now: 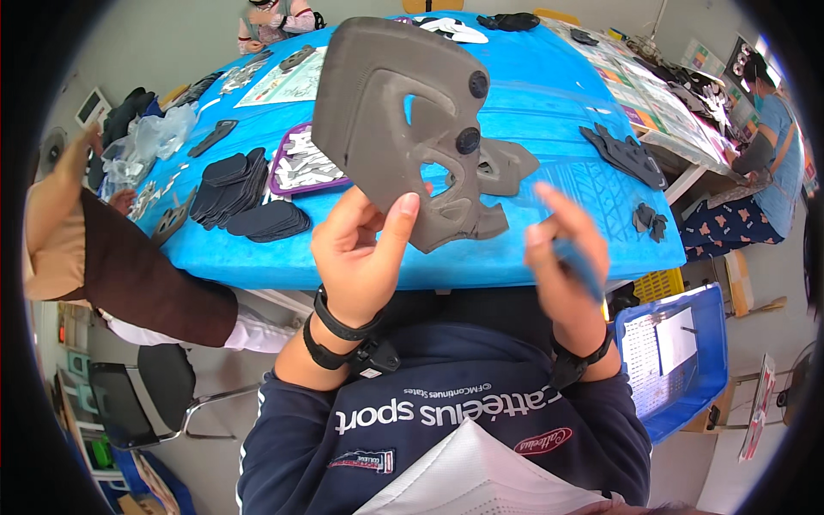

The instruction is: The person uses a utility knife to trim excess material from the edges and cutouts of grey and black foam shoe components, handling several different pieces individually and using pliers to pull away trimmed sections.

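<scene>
My left hand [360,245] is closed on the lower edge of a molded grey foam piece [369,112], its thumb pressed on the front. The piece is raised above the table, with cut-out openings and two black round studs along its right side. To the right of it, my right hand [571,257] is closed around a slim blue-handled tool [579,270]. Motion blurs the tool, and its exact kind cannot be made out. Its upper end is near the foam piece's lower right part; whether they touch is unclear. Behind lies another grey foam part [506,167].
A blue-covered table [549,94] carries stacked black pads [230,184], a purple tray [279,176] of white strips and dark foam parts [625,154]. A blue crate [708,360] stands low at right. People work left [137,257], right [777,163] and at the far side [279,17].
</scene>
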A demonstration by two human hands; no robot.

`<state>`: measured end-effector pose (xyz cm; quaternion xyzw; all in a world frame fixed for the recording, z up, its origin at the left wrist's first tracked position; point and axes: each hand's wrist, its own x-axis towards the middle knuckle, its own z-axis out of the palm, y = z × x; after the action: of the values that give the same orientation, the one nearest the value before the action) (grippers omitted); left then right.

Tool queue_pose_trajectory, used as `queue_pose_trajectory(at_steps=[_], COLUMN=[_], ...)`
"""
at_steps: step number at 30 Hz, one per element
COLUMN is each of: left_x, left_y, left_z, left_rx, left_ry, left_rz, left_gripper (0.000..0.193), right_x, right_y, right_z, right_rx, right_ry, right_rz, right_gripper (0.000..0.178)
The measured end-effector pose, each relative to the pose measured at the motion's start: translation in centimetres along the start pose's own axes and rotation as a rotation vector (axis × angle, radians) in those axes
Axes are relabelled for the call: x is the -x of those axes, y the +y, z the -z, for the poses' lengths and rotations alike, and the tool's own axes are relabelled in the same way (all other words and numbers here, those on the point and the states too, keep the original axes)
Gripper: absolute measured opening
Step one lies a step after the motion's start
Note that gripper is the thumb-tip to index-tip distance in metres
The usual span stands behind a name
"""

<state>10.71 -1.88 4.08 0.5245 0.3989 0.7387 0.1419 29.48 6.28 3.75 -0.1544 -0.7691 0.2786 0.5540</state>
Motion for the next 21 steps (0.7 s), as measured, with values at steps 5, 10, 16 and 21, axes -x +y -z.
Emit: queue_pose_trajectory(at_steps=[5,10,16,21], left_x=[0.2,0.4,0.3,0.4], left_y=[-0.2,0.2,-0.2,-2.0], left_z=[0.1,0.4,0.4,0.8], left_rx=[-0.274,-0.495,-0.582,-0.373], left_ry=[0.020,-0.001,0.015,0.083], left_rz=[-0.209,-0.336,-0.419,-0.246], left_gripper=[0.017,0.022,0.023,0.025], right_x=[0.0,-0.4,-0.1,-1.0], right_y=[-2.4,-2.2,-1.3,-1.0], right_z=[-0.7,-2.3,-3.5,-3.4], right_rx=[0.414,0.486,0.278,-0.905], right_ry=[-0.440,-0.347,-0.403,-0.560], right_rz=[0.195,0.176,0.080,-0.572], right_gripper=[0.075,0.097,0.097,0.074])
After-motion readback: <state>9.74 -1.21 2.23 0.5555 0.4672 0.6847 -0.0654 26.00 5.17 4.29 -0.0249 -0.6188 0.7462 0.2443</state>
